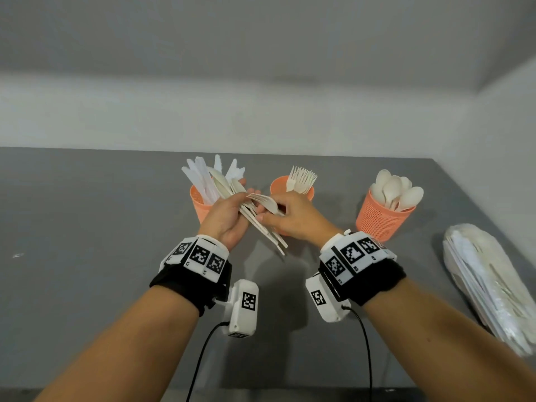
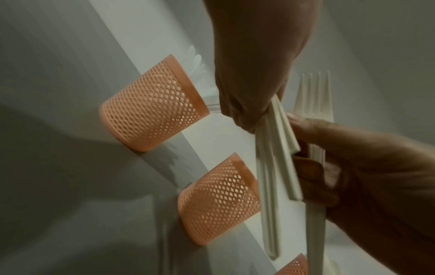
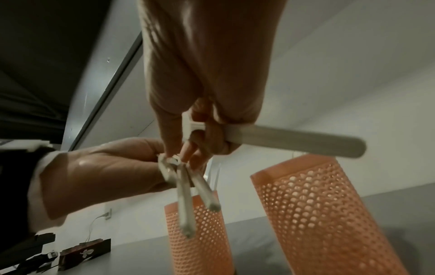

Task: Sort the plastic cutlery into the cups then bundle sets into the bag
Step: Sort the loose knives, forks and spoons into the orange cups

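Note:
Three orange mesh cups stand in a row at the back of the grey table: the knife cup (image 1: pixel 198 208), the fork cup (image 1: pixel 280 184) and the spoon cup (image 1: pixel 381 220). My left hand (image 1: pixel 229 219) grips a fanned bundle of cream cutlery (image 1: pixel 262 227), blades up-left, handles hanging down-right. My right hand (image 1: pixel 290 217) holds a fork (image 1: pixel 262 200) across that bundle. In the left wrist view the fork (image 2: pixel 313 100) stands behind the bundle's handles (image 2: pixel 273 167). In the right wrist view the right hand's fingers (image 3: pixel 212 135) curl round the fork handle (image 3: pixel 294 139) while thumb and forefinger touch the bundle (image 3: pixel 183 186).
A clear plastic bag (image 1: pixel 490 285) stuffed with white cutlery lies at the table's right edge. A white wall runs behind the cups and along the right. Cables hang from both wrist cameras toward the table's near edge.

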